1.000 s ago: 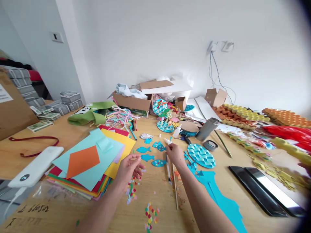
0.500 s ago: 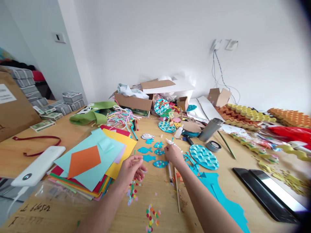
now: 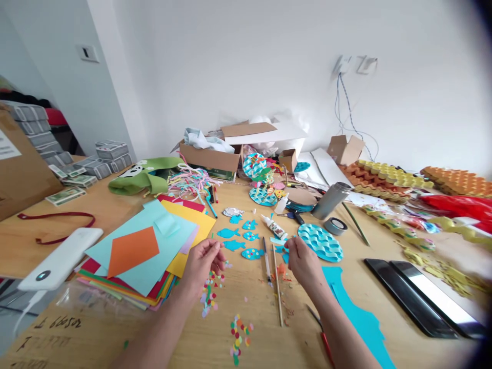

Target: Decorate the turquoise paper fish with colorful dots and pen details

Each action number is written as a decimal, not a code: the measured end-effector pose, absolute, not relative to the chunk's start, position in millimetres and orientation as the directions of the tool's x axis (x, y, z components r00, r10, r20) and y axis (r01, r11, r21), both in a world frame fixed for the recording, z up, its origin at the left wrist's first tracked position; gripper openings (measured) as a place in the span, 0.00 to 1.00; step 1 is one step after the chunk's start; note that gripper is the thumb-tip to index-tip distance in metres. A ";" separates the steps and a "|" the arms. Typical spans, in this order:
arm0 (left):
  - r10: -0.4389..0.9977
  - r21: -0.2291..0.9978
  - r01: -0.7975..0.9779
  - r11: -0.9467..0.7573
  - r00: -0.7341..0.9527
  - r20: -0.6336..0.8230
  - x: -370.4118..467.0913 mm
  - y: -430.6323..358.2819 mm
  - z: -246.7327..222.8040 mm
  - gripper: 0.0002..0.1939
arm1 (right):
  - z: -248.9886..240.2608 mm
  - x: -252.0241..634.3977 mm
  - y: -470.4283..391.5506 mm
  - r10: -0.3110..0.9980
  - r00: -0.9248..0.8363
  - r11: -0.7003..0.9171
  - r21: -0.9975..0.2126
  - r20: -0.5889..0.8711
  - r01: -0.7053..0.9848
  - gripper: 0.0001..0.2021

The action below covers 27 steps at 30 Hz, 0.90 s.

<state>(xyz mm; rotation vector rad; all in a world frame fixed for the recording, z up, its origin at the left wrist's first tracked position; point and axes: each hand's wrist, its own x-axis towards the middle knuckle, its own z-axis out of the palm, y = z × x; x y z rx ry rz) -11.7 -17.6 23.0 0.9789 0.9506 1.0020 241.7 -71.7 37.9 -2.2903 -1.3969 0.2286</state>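
Observation:
My left hand (image 3: pixel 203 260) hovers just right of the coloured paper stack, thumb and forefinger pinched; anything between them is too small to make out. My right hand (image 3: pixel 305 260) is closed, fingertips down at some blue paper scraps (image 3: pixel 282 249); whether it grips one is hidden. Between the hands lie several blue paper fish (image 3: pixel 252 254), a few dotted with coloured spots. A white glue bottle (image 3: pixel 274 227) lies on its side beyond my right hand. A paintbrush (image 3: pixel 266 261) and a thin wooden stick (image 3: pixel 277 287) lie left of that hand.
Loose paper dots (image 3: pixel 240 333) are scattered in front. Left are the paper stack (image 3: pixel 134 251) and a white power bank (image 3: pixel 61 259). Right are a wavy blue disc (image 3: pixel 321 242), tape roll (image 3: pixel 335 226), steel flask (image 3: pixel 332 201), blue sheet (image 3: pixel 353 312) and black phone-like slabs (image 3: pixel 407 297).
My right hand has let go of the glue bottle, which now lies on the table, and has moved right and nearer me. My left hand has stayed almost in place. Red-handled scissors show under my right forearm.

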 end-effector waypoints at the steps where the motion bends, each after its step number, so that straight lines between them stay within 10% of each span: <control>1: 0.959 0.948 -0.237 0.212 0.235 -0.156 -12.0 -17.4 23.7 0.25 | 36.2 242.7 -79.0 0.882 0.463 -0.380 -0.454 0.084 0.806 0.18; 17: 0.975 0.896 -0.391 0.211 0.144 -0.167 -17.0 -15.5 29.2 0.30 | 23.9 229.7 -65.8 0.890 0.423 -0.445 -0.123 -0.168 0.887 0.10; 27: 0.967 0.868 -0.430 0.246 0.170 -0.190 -18.8 -15.5 35.0 0.29 | 33.6 240.8 -57.7 0.882 0.447 -0.470 -0.335 -0.148 0.817 0.11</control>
